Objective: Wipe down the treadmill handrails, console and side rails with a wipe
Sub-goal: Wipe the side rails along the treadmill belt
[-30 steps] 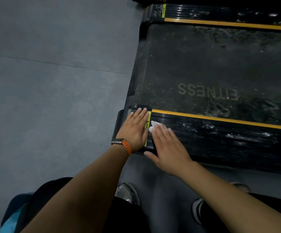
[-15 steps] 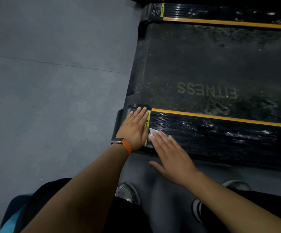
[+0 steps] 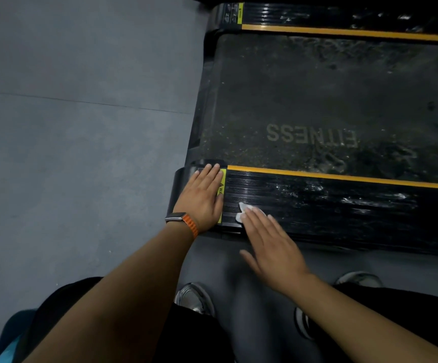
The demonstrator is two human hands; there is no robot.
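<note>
Both hands flat: right hand [image 3: 270,247] presses wipe [image 3: 244,210] on side rail [image 3: 343,205] (ridged); left hand [image 3: 202,195] braces.

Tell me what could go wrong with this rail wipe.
The right hand presses the wipe with fingertips only, so it may slip free. The near side rail is ribbed and streaked further right; grime may stay in the grooves. Straying onto the gritty belt would dirty the wipe.
</note>
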